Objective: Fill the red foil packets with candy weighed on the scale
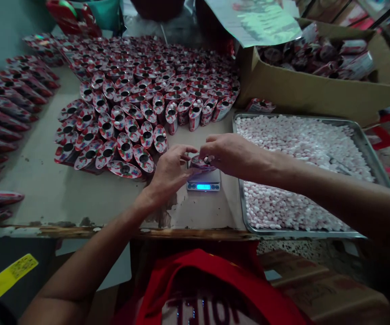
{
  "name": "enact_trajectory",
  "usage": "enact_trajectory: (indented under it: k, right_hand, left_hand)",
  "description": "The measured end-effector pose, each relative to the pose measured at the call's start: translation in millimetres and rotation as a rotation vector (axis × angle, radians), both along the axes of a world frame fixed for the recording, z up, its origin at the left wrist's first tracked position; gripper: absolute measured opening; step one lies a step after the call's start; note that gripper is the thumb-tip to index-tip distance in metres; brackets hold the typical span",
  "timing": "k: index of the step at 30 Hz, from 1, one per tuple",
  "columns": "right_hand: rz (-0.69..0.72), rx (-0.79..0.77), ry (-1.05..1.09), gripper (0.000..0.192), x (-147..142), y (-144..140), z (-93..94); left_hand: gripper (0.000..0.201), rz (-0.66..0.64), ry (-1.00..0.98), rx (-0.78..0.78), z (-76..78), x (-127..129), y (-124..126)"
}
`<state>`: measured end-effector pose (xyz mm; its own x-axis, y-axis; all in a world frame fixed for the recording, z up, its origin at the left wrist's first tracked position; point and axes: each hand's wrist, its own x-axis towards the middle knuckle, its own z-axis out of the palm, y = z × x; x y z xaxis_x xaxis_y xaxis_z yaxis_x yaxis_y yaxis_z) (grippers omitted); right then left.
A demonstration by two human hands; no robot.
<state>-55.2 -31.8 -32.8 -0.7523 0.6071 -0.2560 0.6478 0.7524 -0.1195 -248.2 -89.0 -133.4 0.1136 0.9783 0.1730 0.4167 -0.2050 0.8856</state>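
Between pouches [127, 131] and tray [367, 144], both hands, left hand [169, 174] and right hand [230, 153], pinch a scale-top pouch [201, 162].

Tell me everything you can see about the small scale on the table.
The scale is small, flat and silver-grey, probably plastic with a metal top. Its front display glows blue, so it is switched on; the digits are too small to read. It lies flat on the worn table, just left of the metal tray of white candies. A small red pouch stands on its platform, with the left hand and right hand at the pouch.
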Motion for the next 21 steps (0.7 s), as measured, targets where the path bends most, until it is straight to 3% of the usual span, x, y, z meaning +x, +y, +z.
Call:
enact_trajectory:
  k: [6,9,12,16,21]
  right_hand:
    - [-0.073,0.021,0.018,0.021,-4.3,0.1,8.6]
    - [-0.252,0.072,0.252,0.023,32.7,12.0,11.8]
    - [-0.41,0.053,0.356,0.016,94.9,18.8,9.9]
    - [-0.288,0.037,0.15,0.03,151.9,8.8,-5.5]
    - [-0.171,0.267,-0.201,0.047,151.1,0.7,-29.6]
  left_hand:
    - [0.034,0.013,-0.019,-0.019,3.2,-4.2,-5.8]
    - [0.027,0.034,-0.064,-0.052,4.8,-6.2,-5.4]
    - [0.027,0.073,-0.036,-0.044,10.0,-7.3,0.1]
    - [0.023,0.072,0.062,0.06,20.7,-4.8,11.7]
    - [0.018,0.029,0.157,0.094,30.1,-1.3,18.2]
